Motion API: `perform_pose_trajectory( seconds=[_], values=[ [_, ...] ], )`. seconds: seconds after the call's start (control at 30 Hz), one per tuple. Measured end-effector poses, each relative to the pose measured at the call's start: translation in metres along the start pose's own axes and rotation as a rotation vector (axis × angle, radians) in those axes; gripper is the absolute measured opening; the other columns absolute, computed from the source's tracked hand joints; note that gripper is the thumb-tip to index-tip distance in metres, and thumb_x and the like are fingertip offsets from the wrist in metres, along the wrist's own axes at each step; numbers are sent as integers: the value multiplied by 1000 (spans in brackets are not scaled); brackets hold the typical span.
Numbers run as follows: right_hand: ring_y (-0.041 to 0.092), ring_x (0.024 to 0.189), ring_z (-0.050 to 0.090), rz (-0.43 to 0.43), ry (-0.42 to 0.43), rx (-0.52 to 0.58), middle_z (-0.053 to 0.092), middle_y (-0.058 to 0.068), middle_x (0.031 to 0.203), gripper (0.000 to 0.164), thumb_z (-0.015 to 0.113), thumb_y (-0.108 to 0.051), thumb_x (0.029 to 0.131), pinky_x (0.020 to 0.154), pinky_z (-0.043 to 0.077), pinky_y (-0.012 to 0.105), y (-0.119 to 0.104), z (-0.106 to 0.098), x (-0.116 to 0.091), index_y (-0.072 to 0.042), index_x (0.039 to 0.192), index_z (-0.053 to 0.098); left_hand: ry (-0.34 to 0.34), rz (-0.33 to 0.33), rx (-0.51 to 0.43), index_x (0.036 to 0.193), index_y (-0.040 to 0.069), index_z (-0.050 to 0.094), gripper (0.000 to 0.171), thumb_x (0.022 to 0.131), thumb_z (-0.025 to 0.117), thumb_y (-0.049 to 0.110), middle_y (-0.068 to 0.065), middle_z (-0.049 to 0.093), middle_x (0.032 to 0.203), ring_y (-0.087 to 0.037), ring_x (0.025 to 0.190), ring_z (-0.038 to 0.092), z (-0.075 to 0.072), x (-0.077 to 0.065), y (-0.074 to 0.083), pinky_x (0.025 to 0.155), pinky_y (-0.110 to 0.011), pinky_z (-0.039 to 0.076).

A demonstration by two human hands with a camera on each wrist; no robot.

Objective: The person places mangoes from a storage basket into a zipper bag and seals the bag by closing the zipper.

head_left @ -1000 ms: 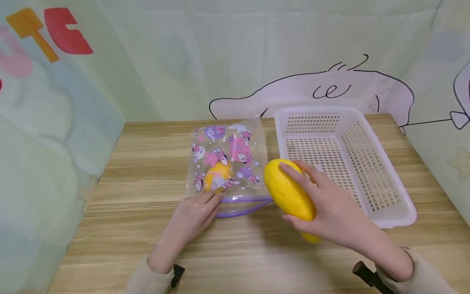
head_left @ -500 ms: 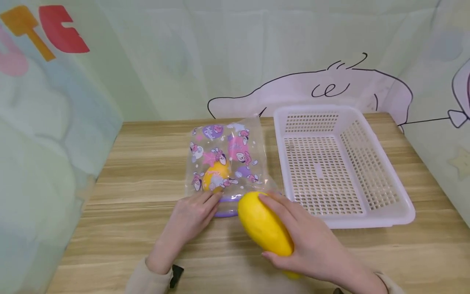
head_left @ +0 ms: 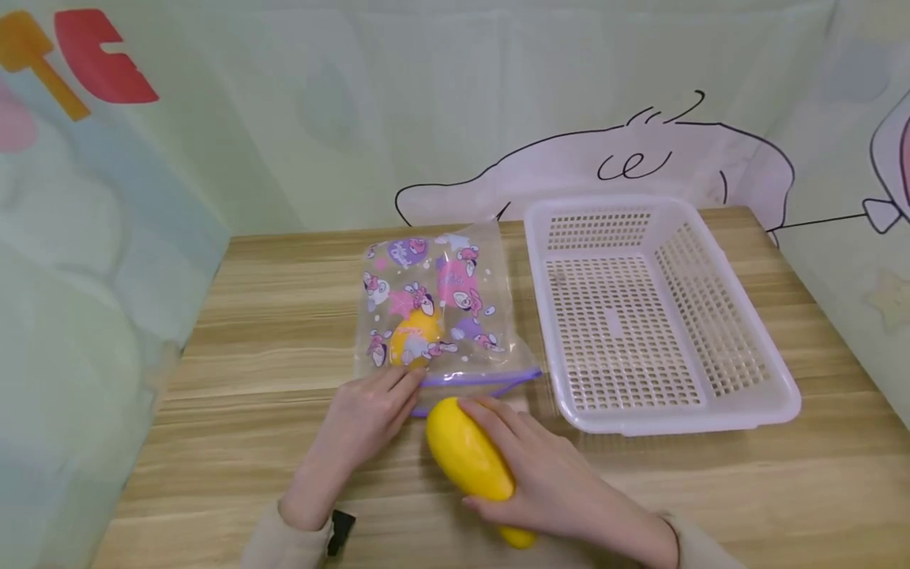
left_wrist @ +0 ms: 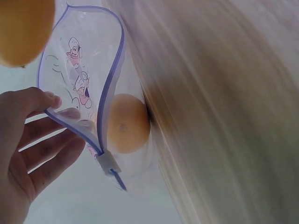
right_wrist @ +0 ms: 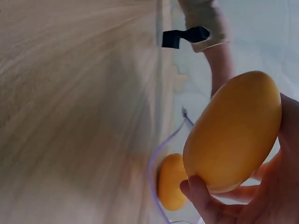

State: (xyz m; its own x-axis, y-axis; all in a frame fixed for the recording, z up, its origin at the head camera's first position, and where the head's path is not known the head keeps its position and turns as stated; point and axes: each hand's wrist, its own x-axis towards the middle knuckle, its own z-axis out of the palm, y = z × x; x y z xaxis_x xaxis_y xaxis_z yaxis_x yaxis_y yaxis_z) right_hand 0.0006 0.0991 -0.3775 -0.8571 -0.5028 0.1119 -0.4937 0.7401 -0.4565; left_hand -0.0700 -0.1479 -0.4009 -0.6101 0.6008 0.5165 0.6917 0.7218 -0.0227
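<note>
So the left hand (head_left: 373,407) has its grip on the bag (head_left: 458,292), thumb and fingers pinching the purple-edged rim near one corner. My read is that it's there because thin plastic like that would just sag together; in the left wrist view the two purple edges (left_wrist: 114,74) stand well apart, with the zip slider (left_wrist: 107,163) right down at the end, out of the way. The bag lies flat on the table (head_left: 249,442), mouth toward the person, which seems handy for reaching. One orange-yellow fruit (left_wrist: 128,123) sits inside, and its weight probably helps pin the plastic down. The right hand's (head_left: 547,482) grip is wrapped round a big yellow fruit (head_left: 465,450), held just in front of the bag's mouth; thumb on one side, fingers on the other, sensible for something that smooth and fat, and it leaves the rounded end facing the gap. There's a yellow tip (head_left: 517,537) showing below the thumb, but honestly I can't tell if it's the same fruit or a second one. The white basket (head_left: 675,423) stands just beside the bag on the right, within easy reach of that arm.
</note>
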Motion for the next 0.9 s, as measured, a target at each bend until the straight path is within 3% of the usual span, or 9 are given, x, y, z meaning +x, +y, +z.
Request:
perform_pose_trajectory(
  seconds=[0.17,0.33,0.47,0.63,0.9],
  values=[
    [22,121,56,83,-15,-15,46,3,146,97,70,-59,73,77,59,41,4,10,11,-25,152,25,4,9,-1,107,8,70,30,77,71,14,-4,71,91,-20,75,68,0,1,0,59,-29,58],
    [26,122,55,140,-43,-14,47,7,144,96,68,-59,75,74,59,42,7,17,21,-18,151,26,7,16,4,106,7,70,31,76,76,14,-4,71,89,-20,74,68,2,3,0,60,-29,58],
    [26,111,59,150,5,-24,52,14,134,96,70,-60,75,63,59,39,8,22,26,-9,146,30,11,22,10,105,7,69,32,76,77,15,-5,70,88,-20,75,69,3,4,0,62,-30,59],
    [24,93,60,137,96,-147,57,13,110,85,72,-59,73,54,55,34,9,28,32,-3,128,41,9,27,16,106,8,69,33,75,78,15,-5,70,87,-21,75,69,4,5,0,62,-31,59],
    [31,96,62,151,88,-242,54,17,123,83,67,-60,78,57,58,41,4,30,36,-2,131,41,14,31,6,105,7,69,33,74,79,16,-5,69,84,-20,69,67,5,5,1,57,-30,57]
  ],
)
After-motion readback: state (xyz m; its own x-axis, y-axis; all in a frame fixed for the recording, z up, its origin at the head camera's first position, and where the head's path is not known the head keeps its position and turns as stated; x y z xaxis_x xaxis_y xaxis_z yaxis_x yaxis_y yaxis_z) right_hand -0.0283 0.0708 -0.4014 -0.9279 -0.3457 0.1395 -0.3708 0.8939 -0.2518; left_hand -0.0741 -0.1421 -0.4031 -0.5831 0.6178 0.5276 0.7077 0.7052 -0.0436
